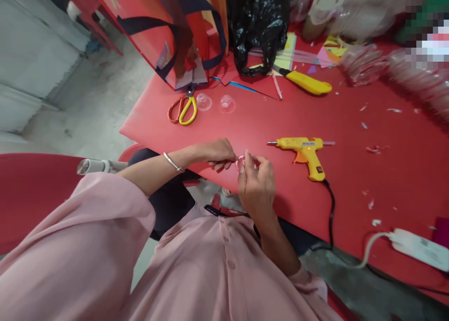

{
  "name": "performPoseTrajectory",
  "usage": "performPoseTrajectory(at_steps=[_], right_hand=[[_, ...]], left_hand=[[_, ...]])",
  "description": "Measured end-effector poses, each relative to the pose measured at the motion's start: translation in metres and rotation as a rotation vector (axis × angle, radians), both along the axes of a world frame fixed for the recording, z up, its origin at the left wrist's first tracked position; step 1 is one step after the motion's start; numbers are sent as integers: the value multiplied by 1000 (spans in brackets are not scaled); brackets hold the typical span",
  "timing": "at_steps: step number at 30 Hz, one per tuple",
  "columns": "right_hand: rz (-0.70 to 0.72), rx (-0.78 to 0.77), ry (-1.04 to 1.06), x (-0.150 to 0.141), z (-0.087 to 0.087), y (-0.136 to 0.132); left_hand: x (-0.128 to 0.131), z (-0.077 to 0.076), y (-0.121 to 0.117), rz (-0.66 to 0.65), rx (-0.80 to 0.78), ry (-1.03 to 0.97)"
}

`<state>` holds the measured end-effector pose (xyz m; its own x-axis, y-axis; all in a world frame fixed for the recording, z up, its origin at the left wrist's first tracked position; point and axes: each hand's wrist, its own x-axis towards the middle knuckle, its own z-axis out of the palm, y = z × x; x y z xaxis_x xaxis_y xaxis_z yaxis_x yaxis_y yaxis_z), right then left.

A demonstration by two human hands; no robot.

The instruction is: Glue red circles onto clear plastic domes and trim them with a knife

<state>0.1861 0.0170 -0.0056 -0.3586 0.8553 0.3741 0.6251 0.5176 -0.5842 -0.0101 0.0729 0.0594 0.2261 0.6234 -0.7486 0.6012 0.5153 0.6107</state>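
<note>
Just above the near table edge, my right hand pinches a small round clear plastic piece between thumb and fingers. My left hand, a silver bangle on its wrist, is closed with its fingertips at the left rim of that piece. My fingers cover much of it. Two similar clear plastic domes, one beside the other, sit further back on the red table. To the right of my hands, a yellow hot glue gun lies on its side with a glue stick in its back.
Scissors with red and yellow handles lie at the left. Behind are a shopping bag, a black plastic bag and a yellow utility knife. A white power strip is at right; the glue gun's black cord hangs over the edge.
</note>
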Motion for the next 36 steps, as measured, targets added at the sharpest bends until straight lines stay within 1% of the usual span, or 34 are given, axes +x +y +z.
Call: performPoseTrajectory(at_steps=[4, 10, 12, 16, 18, 23, 26, 28, 29, 31, 33, 36], right_hand=[[19, -46, 28, 3, 5, 1], [-27, -49, 112, 3, 7, 3], [-37, -63, 110, 2, 7, 4], [-51, -84, 112, 2, 8, 4], [-55, -102, 123, 2, 8, 5], [-71, -85, 138, 2, 5, 5], [-83, -83, 122, -1, 2, 2], [-97, -107, 120, -3, 0, 1], [-124, -102, 130, -4, -2, 1], [-127, -105, 135, -5, -4, 3], [-130, -108, 132, -5, -5, 5], [-137, -83, 123, -5, -7, 5]], left_hand=[[0, 0, 3, -31, 35, 12], [-5, -8, 13, -62, 53, -22], [-4, -7, 19, -70, 41, -11], [1, -2, 32, -90, -24, 82], [2, -2, 35, -95, -31, 90], [0, -10, 34, -100, 51, -18], [3, -10, 33, -153, 72, -17], [4, -11, 34, -155, 68, 6], [4, -12, 35, -167, 72, 1], [3, -16, 38, -197, 96, -29], [1, -20, 39, -216, 93, 12], [-2, -25, 35, -265, 132, 13]])
